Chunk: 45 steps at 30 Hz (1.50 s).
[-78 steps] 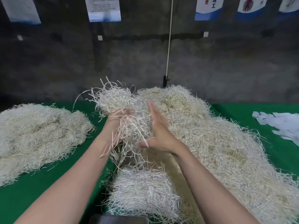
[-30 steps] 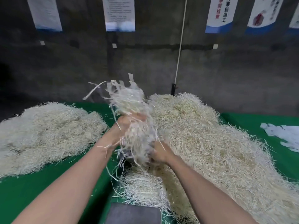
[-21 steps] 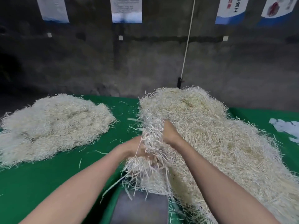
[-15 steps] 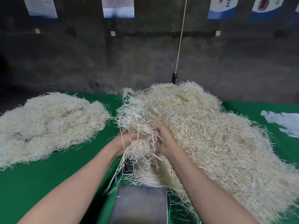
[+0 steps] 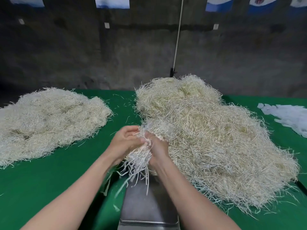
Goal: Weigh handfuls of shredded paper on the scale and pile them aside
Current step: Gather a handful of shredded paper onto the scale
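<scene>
Left hand [image 5: 123,143]: it came in from the lower left with the forearm angled up toward the middle, palm turned inward and fingers curled round the left side of the bundle.
Right hand [image 5: 157,151]: its back faced the camera, the wrist was bent slightly, and the fingers were tucked into the right side of the same bundle, gripping it.
Handful of shredded paper [image 5: 141,157]: it was squeezed between both hands above the far end of the scale, with loose strands hanging toward the platform; whether they touched it could not be told.
Scale [image 5: 146,203]: its grey metal platform lay on the green table [image 5: 49,183], between the forearms.
Large heap [image 5: 207,138]: it lay to the right, touching the right hand.
Smaller heap [image 5: 46,120]: it lay to the left, well apart from the hands.
White paper scraps [image 5: 287,117]: they lay at the far right edge.
</scene>
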Available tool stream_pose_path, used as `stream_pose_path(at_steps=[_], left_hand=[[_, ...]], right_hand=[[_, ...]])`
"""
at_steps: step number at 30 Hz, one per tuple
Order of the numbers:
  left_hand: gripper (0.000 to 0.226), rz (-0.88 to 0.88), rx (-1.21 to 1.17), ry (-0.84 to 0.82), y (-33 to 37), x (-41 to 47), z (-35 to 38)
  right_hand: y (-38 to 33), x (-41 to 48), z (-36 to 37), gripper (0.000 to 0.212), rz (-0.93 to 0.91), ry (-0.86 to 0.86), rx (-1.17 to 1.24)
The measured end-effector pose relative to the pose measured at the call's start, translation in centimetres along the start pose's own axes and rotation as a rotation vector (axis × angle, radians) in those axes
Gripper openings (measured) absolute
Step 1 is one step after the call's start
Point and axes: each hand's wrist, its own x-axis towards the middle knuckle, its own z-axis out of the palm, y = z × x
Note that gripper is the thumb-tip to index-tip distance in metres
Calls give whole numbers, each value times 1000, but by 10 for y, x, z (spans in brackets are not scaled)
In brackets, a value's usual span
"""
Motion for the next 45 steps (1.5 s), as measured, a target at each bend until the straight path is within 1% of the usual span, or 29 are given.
stream_pose_path(at_steps=[1, 2, 3, 4, 5, 6, 7, 8, 9, 10, 12, 13, 15, 16, 17, 19, 21, 23, 25, 27, 29, 30, 33, 34, 36, 38, 40, 42, 45], left_hand=[[38, 19, -121, 108, -3, -3, -2], [31, 52, -145, 232, -7, -5, -4], [30, 63, -93, 332, -10, -7, -5], [38, 38, -47, 356, -15, -9, -7], [57, -36, -59, 260, -21, -12, -7], [77, -152, -122, 92, -25, -17, -4], [93, -261, -218, -80, -29, -23, 0], [107, -317, -265, -190, -34, -29, 5], [120, -343, -250, -208, -39, -33, 11], [128, -348, -214, -154, -46, -36, 16], [133, -366, -112, 18, -61, -37, 21], [129, -382, -70, 58, -69, -36, 20], [117, -395, 35, 51, -83, -37, 13], [111, -391, 107, 40, -90, -36, 9], [105, -380, 177, 24, -96, -36, 8], [97, -365, 306, 3, -105, -38, 11], [95, -366, 365, -20, -109, -41, 17], [95, -372, 391, -59, -110, -43, 23], [96, -352, 452, -122, -108, -46, 23], [96, -322, 580, -178, -104, -46, 15], [84, -278, 665, -150, -98, -47, 1], [73, -233, 650, -105, -95, -49, -6], [32, -57, 445, 9, -90, -56, -14], [26, -20, 419, 13, -89, -58, -13], [23, 2, 504, -31, -90, -62, -6], [20, -7, 637, -74, -96, -63, -2], [20, -32, 712, -84, -100, -65, 0], [20, -58, 727, -63, -102, -67, -1], [20, -33, 717, 18, -98, -69, -2]], right_hand=[[-2, -1, -3, 45, -3, 7, 8], [-5, -2, -7, 42, -12, 7, 37], [-8, -3, -11, 37, -19, 6, 60], [-11, -4, -15, 28, -25, -8, 80], [-11, -6, -19, 17, -33, -34, 105], [-9, -10, -23, 8, -48, -53, 113], [-4, -12, -26, 6, -74, -75, 102], [4, -16, -29, 12, -97, -102, 58], [13, -17, -33, 23, -107, -118, -24], [23, -17, -39, 36, -98, -113, -142], [33, -19, -59, 44, -77, -127, -361], [33, -19, -71, 48, -60, -150, -395], [31, -14, -101, 78, -32, -139, -350], [30, -12, -113, 96, -41, -107, -319], [28, -11, -122, 107, -85, -84, -352], [28, -12, -133, 116, -215, -117, -617], [35, -14, -134, 110, -280, -254, -916], [46, -14, -131, 90, -282, -325, -1139], [56, -10, -132, 71, -300, -282, -1265], [60, -8, -135, 58, -355, -207, -1334], [62, -8, -139, 50, -396, -175, -1363], [62, -9, -140, 49, -408, -171, -1366], [65, -7, -138, 48, -441, -175, -1351], [66, -8, -136, 48, -437, -189, -1344], [69, -7, -132, 49, -416, -212, -1377], [70, -6, -130, 50, -391, -214, -1462], [68, -5, -131, 52, -375, -218, -1543], [64, -7, -132, 56, -360, -217, -1589], [53, -13, -130, 66, -353, -209, -1556]])
